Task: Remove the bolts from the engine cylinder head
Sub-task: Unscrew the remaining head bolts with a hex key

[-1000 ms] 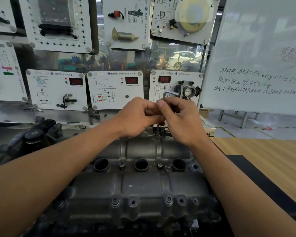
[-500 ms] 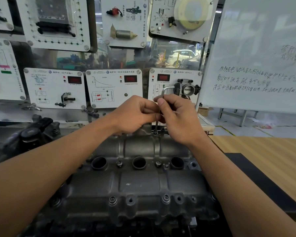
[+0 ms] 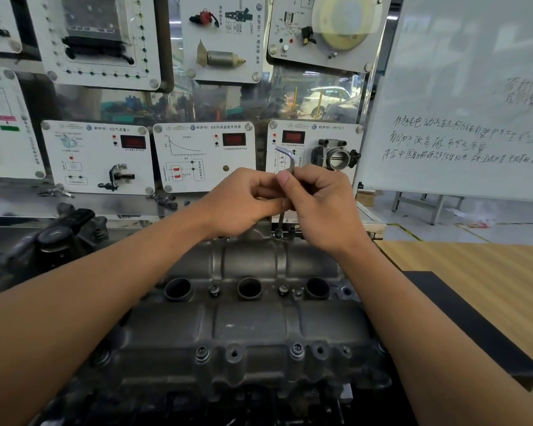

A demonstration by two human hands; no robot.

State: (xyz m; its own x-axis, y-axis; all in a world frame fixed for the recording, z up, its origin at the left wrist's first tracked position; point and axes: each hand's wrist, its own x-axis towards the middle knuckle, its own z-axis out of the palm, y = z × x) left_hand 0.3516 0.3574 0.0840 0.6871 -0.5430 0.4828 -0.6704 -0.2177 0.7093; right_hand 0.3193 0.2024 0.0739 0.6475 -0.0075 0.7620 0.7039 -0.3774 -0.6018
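The wooden desk [image 3: 474, 287] is on the right. The big grey engine cylinder head [image 3: 253, 327] sits in the middle, near the person. Above its far edge both hands grip one bent metal key [image 3: 290, 162]. The left hand [image 3: 243, 201] pinches it from the left, and the right hand [image 3: 323, 210] pinches it from the right. The key stands straight up, with its bottom tip in a bolt [image 3: 278, 233] on the far edge. I think this bolt is being turned out. It will go best if the key is kept straight and pushed deep into the bolt, so it does not slip.

Three round holes [image 3: 178, 289] run across the middle of the head. They look dark, and I can see nothing in them. Two bolts [image 3: 214, 289] sit between them. Two more sit in the near row, beside small holes [image 3: 234, 353] that look empty.
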